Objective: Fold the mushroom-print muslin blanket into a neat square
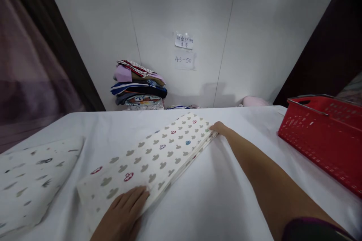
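A folded white cloth [158,154] printed with grey, red and blue mouse-head shapes lies slantwise across the middle of the table. My left hand [124,211] rests on its near end, palm down, with the fingers laid flat over the fabric; its thumb is not clearly visible. At the far right corner, my right hand [218,128] pinches the layered edge of the same cloth. Several layers show along the right-hand edge. Left of it lies another folded white cloth [31,184] with small dark and green prints, apart from both hands.
A white sheet [223,196] covers the table. On the right stands a red plastic basket [322,139] with metal handles. Beyond the far edge rises a stack of folded fabrics [138,86] against the wall, beneath and left of two paper notes [185,60]. A pink curtain [28,64] hangs at left.
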`<state>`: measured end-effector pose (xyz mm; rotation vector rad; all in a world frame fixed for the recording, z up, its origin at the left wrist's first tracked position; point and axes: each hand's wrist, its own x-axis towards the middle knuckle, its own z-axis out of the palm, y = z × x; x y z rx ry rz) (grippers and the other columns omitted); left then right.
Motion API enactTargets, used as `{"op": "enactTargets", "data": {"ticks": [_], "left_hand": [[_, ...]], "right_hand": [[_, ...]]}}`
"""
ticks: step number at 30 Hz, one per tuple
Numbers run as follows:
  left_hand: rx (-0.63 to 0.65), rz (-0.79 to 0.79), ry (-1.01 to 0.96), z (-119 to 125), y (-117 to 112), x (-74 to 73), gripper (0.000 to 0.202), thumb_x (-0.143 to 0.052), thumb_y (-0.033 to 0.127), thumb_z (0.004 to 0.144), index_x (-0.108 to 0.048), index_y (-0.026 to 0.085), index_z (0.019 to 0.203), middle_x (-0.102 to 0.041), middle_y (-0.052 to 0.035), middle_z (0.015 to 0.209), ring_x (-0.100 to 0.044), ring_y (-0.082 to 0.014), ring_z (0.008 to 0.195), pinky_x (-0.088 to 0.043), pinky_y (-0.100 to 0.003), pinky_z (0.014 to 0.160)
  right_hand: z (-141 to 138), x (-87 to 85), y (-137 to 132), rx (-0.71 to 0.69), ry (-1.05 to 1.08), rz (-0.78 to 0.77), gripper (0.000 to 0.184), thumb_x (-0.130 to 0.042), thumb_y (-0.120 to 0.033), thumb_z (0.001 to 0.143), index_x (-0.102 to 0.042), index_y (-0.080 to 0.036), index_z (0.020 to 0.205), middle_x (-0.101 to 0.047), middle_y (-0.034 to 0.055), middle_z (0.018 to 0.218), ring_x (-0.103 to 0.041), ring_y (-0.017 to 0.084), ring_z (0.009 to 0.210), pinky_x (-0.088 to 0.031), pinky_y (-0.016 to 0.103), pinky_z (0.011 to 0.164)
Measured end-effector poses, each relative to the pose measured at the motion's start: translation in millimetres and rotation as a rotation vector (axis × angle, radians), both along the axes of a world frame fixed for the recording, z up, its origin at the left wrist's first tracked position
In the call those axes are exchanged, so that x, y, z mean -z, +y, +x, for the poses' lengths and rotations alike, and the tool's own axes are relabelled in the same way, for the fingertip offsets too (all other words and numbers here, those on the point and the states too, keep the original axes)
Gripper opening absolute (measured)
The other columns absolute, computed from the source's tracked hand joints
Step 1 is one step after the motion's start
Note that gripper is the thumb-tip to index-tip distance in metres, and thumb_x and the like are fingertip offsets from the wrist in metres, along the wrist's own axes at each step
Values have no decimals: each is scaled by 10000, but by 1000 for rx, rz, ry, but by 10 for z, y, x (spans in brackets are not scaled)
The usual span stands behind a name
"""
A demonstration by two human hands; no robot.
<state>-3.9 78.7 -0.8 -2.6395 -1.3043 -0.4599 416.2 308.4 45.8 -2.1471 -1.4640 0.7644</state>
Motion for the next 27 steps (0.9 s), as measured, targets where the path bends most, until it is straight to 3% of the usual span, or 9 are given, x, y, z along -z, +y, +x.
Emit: {"op": "enactTargets", "data": {"ticks": [2,4,9,12,14,18,21,27], "left_hand": [[18,18,40,-34,57,-29,507,-475,178,696,-607,319,1164,-651,-18,1149,-626,-248,982,-477,-381,832],[56,51,65,-89,118,-60,463,-440,184,729,-620,308,1138,-659,-16,1134,-628,-233,977,-465,-371,839],[73,72,41,-294,234,-52,424,-355,195,814,-593,284,1153,-623,-22,1200,-585,-222,1057,-399,-389,929],[111,89,41,-407,288,18,390,-351,227,831,-566,299,1148,-625,-12,1194,-594,-232,1033,-424,-405,884],[115,86,50,-437,310,47,364,-387,265,828,-531,292,1161,-620,-21,1199,-592,-244,1034,-443,-414,857],[86,-4,53,-380,275,-4,361,-425,310,808,-482,254,1160,-594,-62,1223,-549,-255,1102,-430,-438,919],[95,-39,34,-296,186,-97,377,-419,334,800,-486,247,1161,-575,-83,1243,-547,-271,1103,-430,-459,924],[127,-21,-39,87,31,-272,330,-424,410,865,-557,223,1103,-611,-81,1166,-549,-259,1080,-425,-438,929]], "right_hand": [[130,-38,-173,42,79,-32,163,-657,-244,707,-553,-132,649,-559,41,604,-537,151,629,-397,224,535],[339,-65,-527,75,141,-46,148,-631,-265,720,-547,-155,668,-556,18,620,-517,127,609,-393,208,520],[738,22,-2023,129,288,-74,268,-626,-398,679,-492,-175,615,-445,-48,512,-405,87,485,-302,211,447],[664,102,-2837,138,361,-88,321,-617,-472,676,-487,-182,628,-425,-62,498,-366,81,455,-255,219,433],[573,113,-3142,143,319,-82,364,-582,-518,711,-472,-186,613,-430,-58,492,-356,78,438,-244,219,420],[576,63,-3276,196,258,-69,403,-477,-573,781,-542,-182,706,-482,-40,503,-374,84,403,-261,220,392],[697,39,-3272,195,189,147,379,-526,-517,781,-606,-176,927,-563,-14,638,-486,112,532,-377,224,479],[698,61,-3399,-10,76,432,309,-563,-413,790,-625,-195,1001,-617,52,904,-572,162,736,-451,259,566]]}}
